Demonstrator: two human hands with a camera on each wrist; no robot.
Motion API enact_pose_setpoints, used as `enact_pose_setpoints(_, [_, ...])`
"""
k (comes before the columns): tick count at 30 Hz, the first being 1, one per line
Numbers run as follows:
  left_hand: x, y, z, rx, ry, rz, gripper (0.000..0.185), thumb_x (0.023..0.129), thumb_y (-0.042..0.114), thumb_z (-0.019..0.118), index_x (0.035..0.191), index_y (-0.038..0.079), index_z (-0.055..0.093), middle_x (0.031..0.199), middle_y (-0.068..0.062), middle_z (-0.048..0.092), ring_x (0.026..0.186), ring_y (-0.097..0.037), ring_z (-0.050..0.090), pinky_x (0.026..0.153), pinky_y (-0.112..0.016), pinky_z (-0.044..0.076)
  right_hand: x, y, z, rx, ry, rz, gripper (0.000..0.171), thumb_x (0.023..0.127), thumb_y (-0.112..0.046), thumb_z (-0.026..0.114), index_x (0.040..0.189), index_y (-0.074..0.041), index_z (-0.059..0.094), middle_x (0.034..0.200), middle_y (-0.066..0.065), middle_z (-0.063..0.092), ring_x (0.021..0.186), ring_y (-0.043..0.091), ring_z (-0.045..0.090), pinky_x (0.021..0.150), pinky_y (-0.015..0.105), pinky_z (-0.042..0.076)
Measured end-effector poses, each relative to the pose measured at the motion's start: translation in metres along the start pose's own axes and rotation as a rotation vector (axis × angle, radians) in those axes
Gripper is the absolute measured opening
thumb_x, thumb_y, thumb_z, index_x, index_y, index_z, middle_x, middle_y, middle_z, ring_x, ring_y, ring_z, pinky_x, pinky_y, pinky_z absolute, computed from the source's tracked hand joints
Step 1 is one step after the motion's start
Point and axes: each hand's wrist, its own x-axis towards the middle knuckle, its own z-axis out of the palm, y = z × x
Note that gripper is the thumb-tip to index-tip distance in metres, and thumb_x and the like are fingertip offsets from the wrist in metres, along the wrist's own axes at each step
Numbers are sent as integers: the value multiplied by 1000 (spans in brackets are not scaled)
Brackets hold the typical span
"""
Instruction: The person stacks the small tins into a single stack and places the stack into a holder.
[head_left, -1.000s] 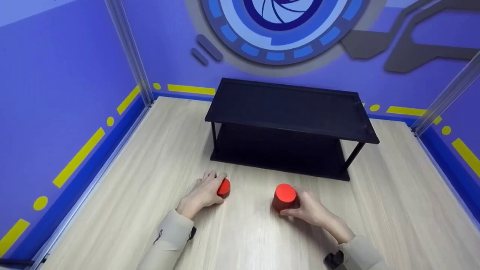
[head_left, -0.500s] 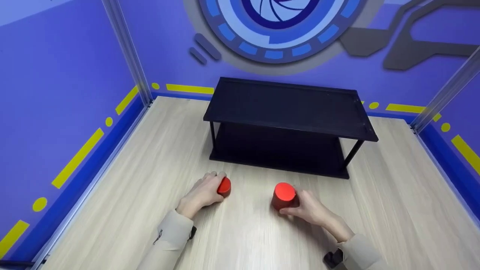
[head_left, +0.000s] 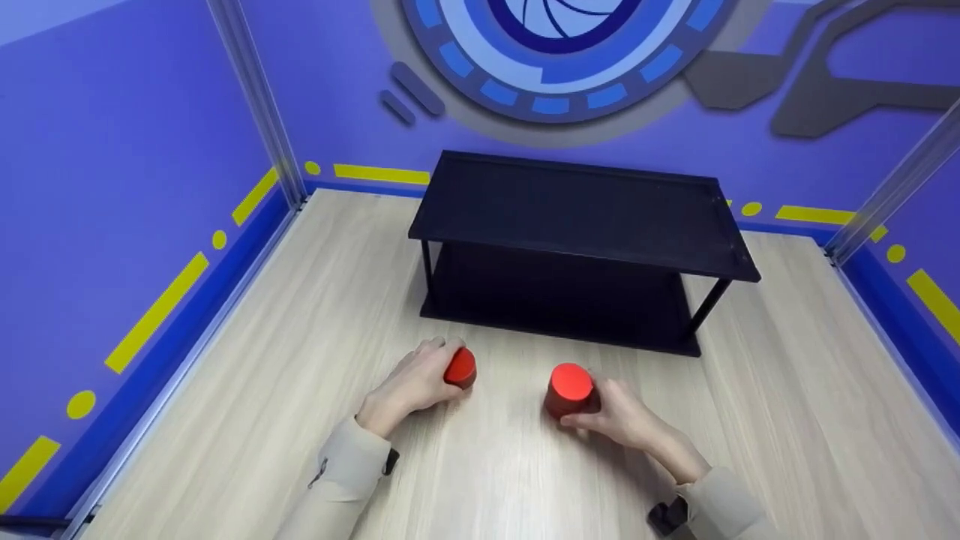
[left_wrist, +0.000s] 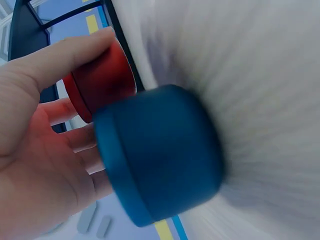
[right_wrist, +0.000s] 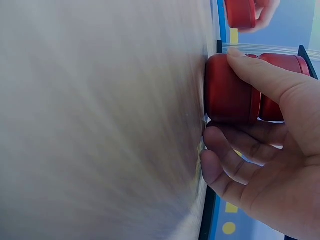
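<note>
Nearest to me, my right hand [head_left: 619, 416] has its grip closed around a red can [head_left: 568, 390] that stands upright on the wooden counter [head_left: 262, 360], a little right of centre. In the right wrist view the thumb lies along the can's side and the fingers [right_wrist: 227, 150] curl round below it, so I count this as a firm hold; the can's base looks to be against the counter, though the blur there keeps me from being sure.

To the left and slightly farther, my left hand [head_left: 412, 382] grips a second red can [head_left: 460, 367], which is tipped so its end faces right. In the left wrist view the thumb presses on top of it [left_wrist: 100, 80] and the fingers sit beneath. A blurred blue rounded object [left_wrist: 160, 155] fills the middle of that view; I cannot tell what it is.

Farther back, a black two-tier shelf [head_left: 581, 217] stands on the counter, well apart from both cans. Behind it rises the purple wall [head_left: 112, 112] with yellow stripes.
</note>
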Motion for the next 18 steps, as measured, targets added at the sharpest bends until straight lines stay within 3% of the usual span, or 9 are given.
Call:
enact_pose_setpoints(6, [2,9,-1,-19,17,29,65,76,22,80,132,8,52,115,-13,60,102,-28,57,86,-43,49,1,0,0,-1,1,22,58,73,-33,83,117,-5,59,105,4,71,99,19,67,87,36,53])
enact_pose_setpoints(12, [3,11,1,-31,24,14,68,76,24,81,135,9,51,121,-14,59,107,-28,58,89,-44,50,1,-1,0,0,1,31,61,72,-33,83,120,-4,58,105,4,71,100,18,67,88,36,53])
enact_pose_setpoints(18, [3,13,1,-38,27,16,65,76,26,80,133,9,52,118,-13,60,105,-27,59,87,-43,51,0,-1,0,6,0,25,62,73,-33,83,120,-2,58,106,5,70,101,20,67,89,37,53])
